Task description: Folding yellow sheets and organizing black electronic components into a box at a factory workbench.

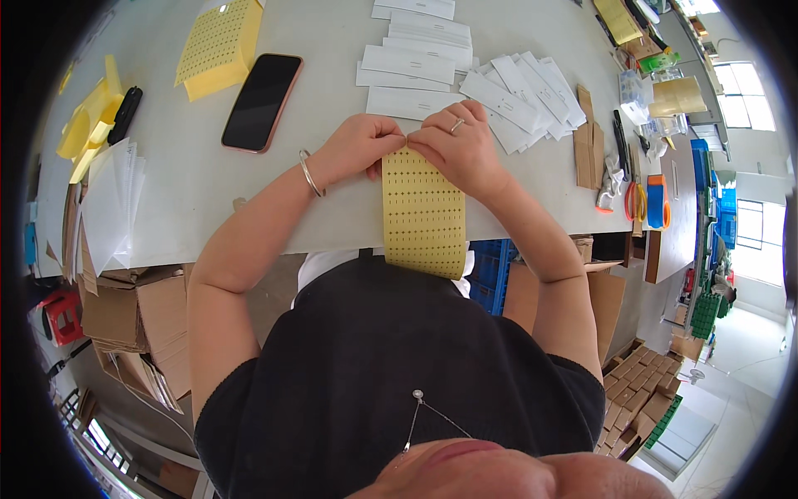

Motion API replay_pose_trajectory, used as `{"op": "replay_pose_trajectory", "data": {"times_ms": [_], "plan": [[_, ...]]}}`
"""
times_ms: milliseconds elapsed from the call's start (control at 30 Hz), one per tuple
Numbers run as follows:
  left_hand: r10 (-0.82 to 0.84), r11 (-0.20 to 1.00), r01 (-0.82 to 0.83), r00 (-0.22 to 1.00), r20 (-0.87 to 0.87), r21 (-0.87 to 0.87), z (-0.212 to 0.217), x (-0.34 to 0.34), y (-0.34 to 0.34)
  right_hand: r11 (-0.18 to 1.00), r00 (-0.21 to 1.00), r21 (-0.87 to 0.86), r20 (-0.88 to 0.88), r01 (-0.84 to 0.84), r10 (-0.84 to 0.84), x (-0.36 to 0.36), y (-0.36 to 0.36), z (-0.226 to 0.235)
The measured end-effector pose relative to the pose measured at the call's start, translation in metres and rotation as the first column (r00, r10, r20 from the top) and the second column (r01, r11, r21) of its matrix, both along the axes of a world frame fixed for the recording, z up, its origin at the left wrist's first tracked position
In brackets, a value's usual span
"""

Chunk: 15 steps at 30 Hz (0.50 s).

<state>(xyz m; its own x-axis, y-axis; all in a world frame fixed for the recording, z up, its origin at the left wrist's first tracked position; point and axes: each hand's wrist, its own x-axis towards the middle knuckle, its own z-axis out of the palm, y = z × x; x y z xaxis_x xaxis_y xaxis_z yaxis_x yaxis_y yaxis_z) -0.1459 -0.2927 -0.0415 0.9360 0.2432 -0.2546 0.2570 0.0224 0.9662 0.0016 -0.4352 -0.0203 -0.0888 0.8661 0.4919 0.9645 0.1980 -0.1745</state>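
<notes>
A long yellow sheet printed with rows of small dark marks hangs from my fingers over the table's near edge and curves down toward my lap. My left hand, with a bangle on its wrist, pinches the sheet's top left corner. My right hand, a ring on one finger, is closed on the top edge close beside it. Both sets of fingertips nearly meet at that corner. Just beyond my hands lie white paper slips in an overlapping row, and more slips fan out to the right.
On the left lie a black phone, a stack of yellow printed sheets and white papers. Folded brown cardboard, orange-handled scissors and a roll of orange-edged tape sit at the right. Cardboard boxes stand below the table.
</notes>
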Motion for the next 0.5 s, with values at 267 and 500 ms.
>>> {"op": "replay_pose_trajectory", "data": {"times_ms": [267,500], "plan": [[0.013,0.998,-0.014,1.000,-0.005,-0.059,0.003,-0.002,-0.002,0.983,0.919,-0.100,-0.352,0.153,-0.179,0.028,0.020,0.006],[-0.025,0.998,0.025,1.000,-0.005,0.053,0.008,-0.002,-0.001,0.944,0.951,-0.239,-0.153,0.226,-0.267,0.038,0.037,-0.016]]}}
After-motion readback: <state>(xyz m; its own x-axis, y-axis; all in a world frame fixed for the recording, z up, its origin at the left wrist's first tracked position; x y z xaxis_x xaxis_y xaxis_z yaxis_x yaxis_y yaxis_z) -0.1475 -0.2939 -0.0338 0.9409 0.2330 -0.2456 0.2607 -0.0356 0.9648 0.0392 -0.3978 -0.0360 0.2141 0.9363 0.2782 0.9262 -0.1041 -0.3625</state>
